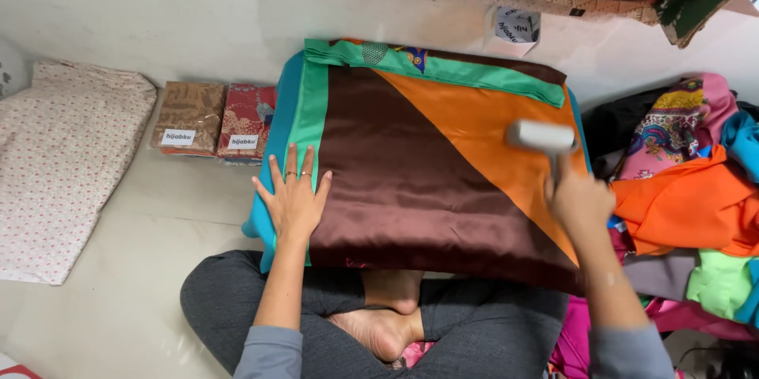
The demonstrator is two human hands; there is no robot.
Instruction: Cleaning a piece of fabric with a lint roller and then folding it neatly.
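— What do the hands do, seen from the head camera?

— The left hand [294,199] lies flat, fingers spread, on the glossy brown, orange and green satin cloth [411,181] at centre frame, near its green left border. The right hand [579,199] is closed around the handle of a small white steamer-like tool [542,135], whose head rests on the orange part.

— And around them?

— Two packed patterned fabrics [213,120] lie at left (flat, side by side), beside a pale floral cushion [67,162] at far left. A heap of colourful cloths [688,205] fills the right edge.
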